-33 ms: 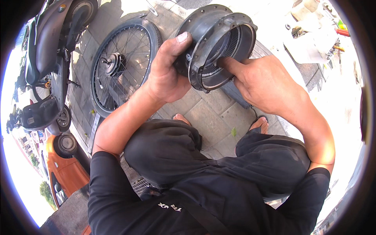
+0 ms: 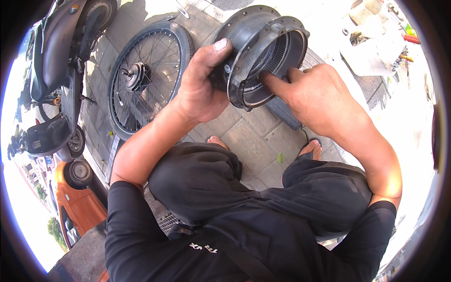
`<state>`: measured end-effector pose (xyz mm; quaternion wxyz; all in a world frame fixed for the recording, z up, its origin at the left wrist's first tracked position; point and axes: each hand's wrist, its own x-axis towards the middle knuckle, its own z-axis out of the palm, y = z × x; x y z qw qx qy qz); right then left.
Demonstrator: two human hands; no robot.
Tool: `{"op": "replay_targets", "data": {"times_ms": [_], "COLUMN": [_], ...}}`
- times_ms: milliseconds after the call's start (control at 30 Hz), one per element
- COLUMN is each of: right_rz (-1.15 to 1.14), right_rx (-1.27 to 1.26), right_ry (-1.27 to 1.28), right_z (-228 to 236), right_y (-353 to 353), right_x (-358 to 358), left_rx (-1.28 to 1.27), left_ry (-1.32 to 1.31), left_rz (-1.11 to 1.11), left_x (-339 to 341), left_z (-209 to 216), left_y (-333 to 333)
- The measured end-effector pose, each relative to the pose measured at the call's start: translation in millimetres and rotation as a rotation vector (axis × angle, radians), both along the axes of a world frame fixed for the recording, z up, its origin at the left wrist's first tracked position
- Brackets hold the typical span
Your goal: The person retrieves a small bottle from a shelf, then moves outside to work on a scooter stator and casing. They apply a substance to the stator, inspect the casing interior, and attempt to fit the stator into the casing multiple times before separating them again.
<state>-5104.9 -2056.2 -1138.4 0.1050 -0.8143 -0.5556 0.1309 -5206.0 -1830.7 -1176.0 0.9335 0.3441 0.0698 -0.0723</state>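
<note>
My left hand (image 2: 202, 89) is closed around the left side of a black wheel hub shell (image 2: 251, 36), its thumb lying along the outer wall. The shell is raised in front of me, its wide round opening tilted toward my right. A ring of fine inner teeth (image 2: 280, 54) shows inside, and small holes run around the flanges. My right hand (image 2: 324, 101) reaches into the opening from the right. Its index finger points in against the lower inner wall near the teeth, while the other fingers are bent and partly hidden. It does not grip the shell.
A spoked wheel with a hub motor (image 2: 136, 77) lies on the paving at the left. Beyond it stand a dark scooter (image 2: 56, 51) and an orange car (image 2: 80, 202). A white container (image 2: 371, 54) with tools around it is at the upper right. A dark flat object (image 2: 283, 114) lies below the shell.
My right hand's fingers have shifted slightly inside the opening, and a second bent finger now shows apart from the index finger. The shell and my left hand have barely moved.
</note>
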Motion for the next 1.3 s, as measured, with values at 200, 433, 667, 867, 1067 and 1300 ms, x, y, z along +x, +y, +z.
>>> {"op": "replay_targets", "data": {"times_ms": [200,433,667,867,1067,1300], "right_rz": [0.084,-0.196,-0.196,-0.118,-0.04,-0.084], "right_rx": [0.121,0.197,0.193,0.192,0.269,0.395], "right_ry": [-0.202,0.351,0.439,0.342,0.193,0.222], "right_z": [-3,2,2,1,-7,-8], "right_y": [-10,-7,-1,-4,-6,-9], "right_x": [6,-3,-7,-10,-12,-8], "left_rx": [0.002,0.051,0.024,-0.068,-0.054,-0.051], "left_ry": [-0.011,-0.034,-0.082,-0.094,-0.07,-0.104], "left_rz": [0.031,0.031,0.001,-0.01,-0.008,-0.017], "left_x": [-2,-5,-9,-10,-11,-11], "left_z": [7,11,12,11,9,10], "left_y": [-1,2,7,9,10,12]}}
